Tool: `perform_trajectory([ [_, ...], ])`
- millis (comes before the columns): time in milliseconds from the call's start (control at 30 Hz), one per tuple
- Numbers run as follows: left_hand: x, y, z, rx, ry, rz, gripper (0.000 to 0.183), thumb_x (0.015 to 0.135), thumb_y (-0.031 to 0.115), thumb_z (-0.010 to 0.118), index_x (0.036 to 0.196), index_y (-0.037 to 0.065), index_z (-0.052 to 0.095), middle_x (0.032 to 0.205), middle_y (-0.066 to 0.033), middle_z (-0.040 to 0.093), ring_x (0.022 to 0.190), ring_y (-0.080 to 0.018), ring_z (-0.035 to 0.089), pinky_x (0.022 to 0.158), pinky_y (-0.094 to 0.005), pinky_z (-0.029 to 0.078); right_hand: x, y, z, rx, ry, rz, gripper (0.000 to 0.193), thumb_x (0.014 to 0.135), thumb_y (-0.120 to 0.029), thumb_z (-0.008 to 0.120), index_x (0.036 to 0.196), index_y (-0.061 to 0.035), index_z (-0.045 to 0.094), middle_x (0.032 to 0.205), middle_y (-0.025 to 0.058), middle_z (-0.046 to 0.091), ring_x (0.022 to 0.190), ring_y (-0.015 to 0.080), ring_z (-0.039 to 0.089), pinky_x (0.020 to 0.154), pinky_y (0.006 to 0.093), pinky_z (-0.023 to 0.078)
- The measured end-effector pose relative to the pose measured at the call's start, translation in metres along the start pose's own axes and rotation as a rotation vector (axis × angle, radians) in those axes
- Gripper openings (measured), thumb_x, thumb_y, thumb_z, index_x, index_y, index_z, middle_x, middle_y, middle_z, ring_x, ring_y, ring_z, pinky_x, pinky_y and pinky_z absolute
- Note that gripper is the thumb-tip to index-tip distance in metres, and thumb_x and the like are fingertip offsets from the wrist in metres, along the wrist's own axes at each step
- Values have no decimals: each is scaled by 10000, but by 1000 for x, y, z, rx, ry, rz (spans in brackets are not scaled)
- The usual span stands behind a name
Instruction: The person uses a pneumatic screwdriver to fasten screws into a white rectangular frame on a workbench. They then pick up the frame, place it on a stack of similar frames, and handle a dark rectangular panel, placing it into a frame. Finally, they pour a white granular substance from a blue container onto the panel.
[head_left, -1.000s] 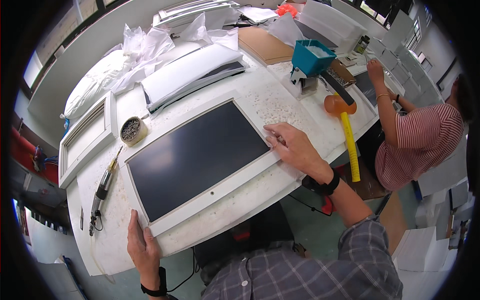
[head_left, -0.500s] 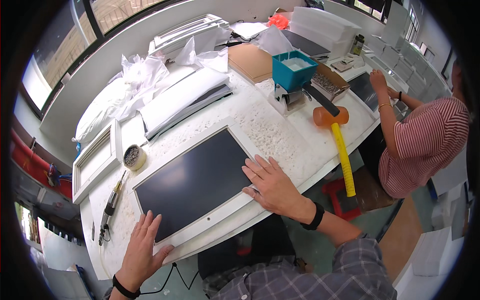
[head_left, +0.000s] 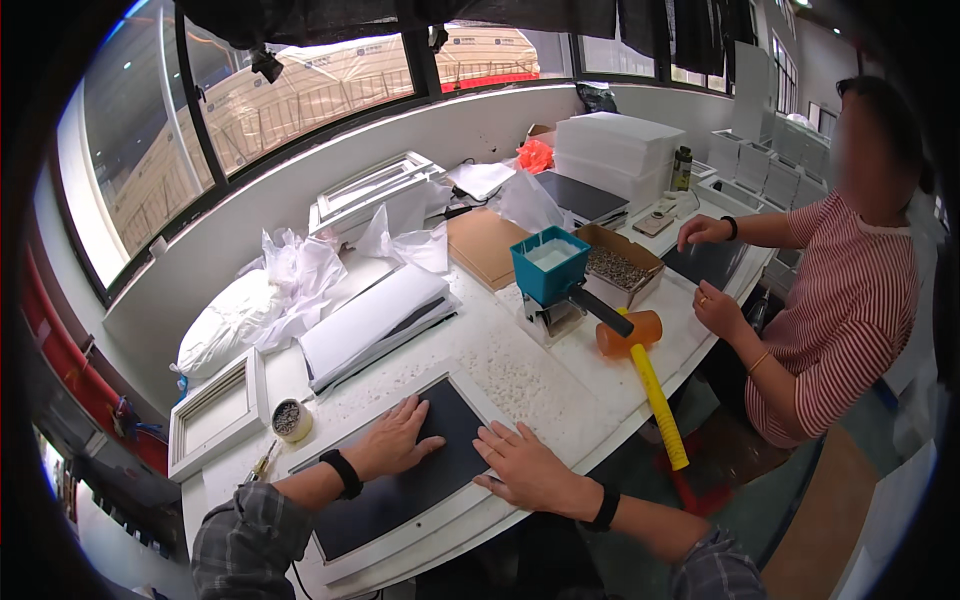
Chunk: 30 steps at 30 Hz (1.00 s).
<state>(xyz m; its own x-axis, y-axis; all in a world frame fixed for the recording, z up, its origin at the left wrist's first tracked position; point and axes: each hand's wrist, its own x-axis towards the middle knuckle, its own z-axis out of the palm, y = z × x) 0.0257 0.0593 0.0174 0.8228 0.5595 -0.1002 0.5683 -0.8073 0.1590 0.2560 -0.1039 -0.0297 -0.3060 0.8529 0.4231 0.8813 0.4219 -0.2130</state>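
The white-framed dark panel [head_left: 410, 497] is laid left of and nearer than the teal hopper [head_left: 540, 281], seemingly for reach; it is apparently steadied by left hand [head_left: 397, 440] and right hand [head_left: 528, 471], fingers extended, gripping nothing.

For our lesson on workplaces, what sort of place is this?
Probably an assembly workshop: it has a framed dark panel, a yellow-handled mallet and an open box of small parts.

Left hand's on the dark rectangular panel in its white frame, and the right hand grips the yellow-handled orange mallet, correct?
No: the head view shows the right hand over the white frame, not gripping the yellow-handled orange mallet. The left hand is on the dark rectangular panel.
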Motion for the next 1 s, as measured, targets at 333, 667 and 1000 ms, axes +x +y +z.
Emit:
perform_trajectory([
  [333,28,15,34,34,86,-38,880,1041,582,430,1585,-76,214,1649,-330,179,1558,-448,145,1260,-541,140,-1,10,-15,95,-70,-5,544,977,-385,648,1313,41,608,1405,235,576,1363,397,496,1097,540,412],
  [667,-9,22,5,-4,-70,-84,972,992,637,506,1587,-70,207,1634,-365,173,1544,-494,136,1243,-582,157,-15,18,-33,279,11,-6,543,967,-354,675,1324,46,589,1398,242,573,1347,402,503,1133,488,392],
  [1000,-209,3,-4,-78,-216,-487,1007,899,481,744,1629,52,199,1608,-375,242,1477,-553,248,1213,-588,250,-45,14,18,254,83,18,644,960,-403,669,1412,33,529,1544,231,420,1487,404,322,1221,542,275],
])
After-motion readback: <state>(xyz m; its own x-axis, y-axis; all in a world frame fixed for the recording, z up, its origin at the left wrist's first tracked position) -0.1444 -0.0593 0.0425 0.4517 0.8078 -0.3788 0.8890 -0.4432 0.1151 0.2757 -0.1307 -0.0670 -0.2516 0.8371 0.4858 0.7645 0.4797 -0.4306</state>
